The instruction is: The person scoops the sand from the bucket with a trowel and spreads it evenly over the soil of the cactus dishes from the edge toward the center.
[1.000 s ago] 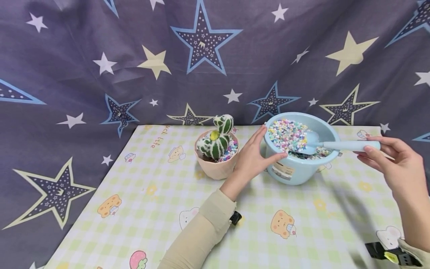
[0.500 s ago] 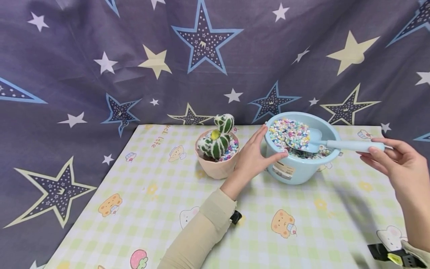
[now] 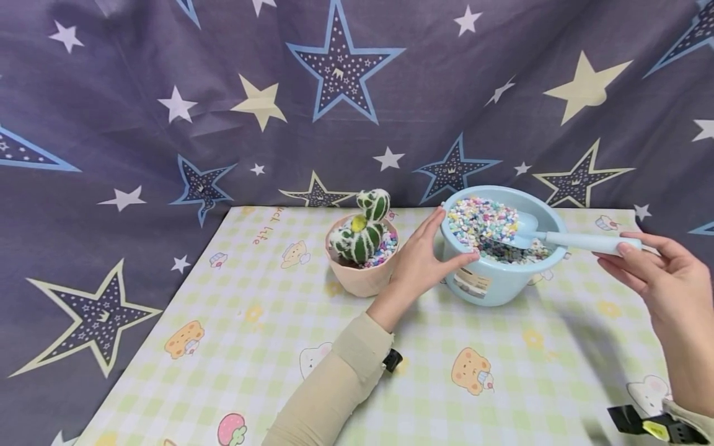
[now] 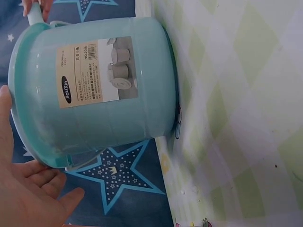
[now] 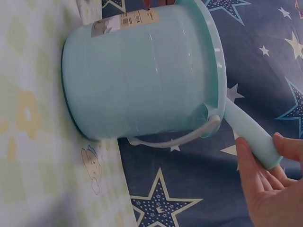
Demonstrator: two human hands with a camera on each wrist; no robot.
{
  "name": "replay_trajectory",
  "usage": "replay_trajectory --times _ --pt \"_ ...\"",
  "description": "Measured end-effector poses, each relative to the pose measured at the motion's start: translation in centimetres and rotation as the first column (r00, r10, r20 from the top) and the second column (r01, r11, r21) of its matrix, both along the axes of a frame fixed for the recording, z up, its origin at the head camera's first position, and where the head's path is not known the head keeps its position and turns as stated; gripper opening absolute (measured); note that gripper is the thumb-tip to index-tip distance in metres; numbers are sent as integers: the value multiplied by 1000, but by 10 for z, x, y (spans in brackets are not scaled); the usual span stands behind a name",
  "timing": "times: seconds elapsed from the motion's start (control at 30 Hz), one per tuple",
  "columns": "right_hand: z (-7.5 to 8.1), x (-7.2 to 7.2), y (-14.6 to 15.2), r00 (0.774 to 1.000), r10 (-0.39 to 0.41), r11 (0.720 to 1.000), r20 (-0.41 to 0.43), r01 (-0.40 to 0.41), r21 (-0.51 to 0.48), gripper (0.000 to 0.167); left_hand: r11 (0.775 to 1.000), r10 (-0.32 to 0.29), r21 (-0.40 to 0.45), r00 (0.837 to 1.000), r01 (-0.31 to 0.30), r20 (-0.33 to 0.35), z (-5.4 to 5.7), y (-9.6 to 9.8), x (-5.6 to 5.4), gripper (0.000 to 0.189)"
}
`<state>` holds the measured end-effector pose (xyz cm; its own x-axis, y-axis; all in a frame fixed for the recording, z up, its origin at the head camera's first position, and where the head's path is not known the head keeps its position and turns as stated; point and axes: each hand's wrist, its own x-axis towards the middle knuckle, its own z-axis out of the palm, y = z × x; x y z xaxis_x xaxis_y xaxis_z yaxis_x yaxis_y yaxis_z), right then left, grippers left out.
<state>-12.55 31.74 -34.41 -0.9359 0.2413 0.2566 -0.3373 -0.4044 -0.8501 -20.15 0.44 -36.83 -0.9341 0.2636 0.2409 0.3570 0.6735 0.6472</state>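
Note:
A light blue plastic bucket (image 3: 484, 286) holds many small pastel pebbles (image 3: 483, 217). My left hand (image 3: 419, 255) is spread against the bucket's left side, its fingers and thumb fairly straight, the tips right at the rim. My right hand (image 3: 666, 272) pinches the handle end of a light blue scoop (image 3: 586, 241) between thumb and fingers. The scoop's handle lies across the right rim, and its blade, partly hidden by pebbles, is inside the bucket. In the right wrist view, the scoop handle (image 5: 251, 132) sticks out past the rim.
Left of the bucket, close behind my left wrist, stands a pink pot (image 3: 359, 282) with a fuzzy green cactus (image 3: 361, 241) and pebbles in it. A checked cloth (image 3: 268, 371) covers the table. A dark star-patterned curtain (image 3: 424, 80) hangs behind. The bucket's pale handle (image 5: 177, 141) hangs down its side.
My right hand has shifted a little to the right, drawing the scoop back with it among the pebbles. The left hand stays at the rim, and the bucket and pot stand where they were.

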Motion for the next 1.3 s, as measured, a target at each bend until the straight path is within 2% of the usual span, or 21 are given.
replay_trajectory --times 0.2,0.47,0.7,0.87,1.1,1.3 --pt "0 -1 -5 999 -47 994 16 48 -98 23 1000 -11 -1 1000 11 9 2 0 0 102" --pt "0 -1 -12 1000 -21 988 17 23 -152 23 999 -34 -11 999 35 24 10 -3 3 98" --pt "7 -2 -16 1000 -8 988 17 11 -152 22 999 -41 -27 999 40 -10 25 -10 10 91" --pt "14 -2 -22 1000 -2 989 -2 2 -147 20 998 -54 13 998 54 -14 36 -16 18 87" --pt "19 -4 -33 1000 0 994 -14 -2 -105 19 995 -70 61 994 76 -88 55 -28 31 81" --pt "23 -7 -42 998 38 995 -40 -42 -88 19 992 -73 92 989 86 -128 70 -44 40 76"
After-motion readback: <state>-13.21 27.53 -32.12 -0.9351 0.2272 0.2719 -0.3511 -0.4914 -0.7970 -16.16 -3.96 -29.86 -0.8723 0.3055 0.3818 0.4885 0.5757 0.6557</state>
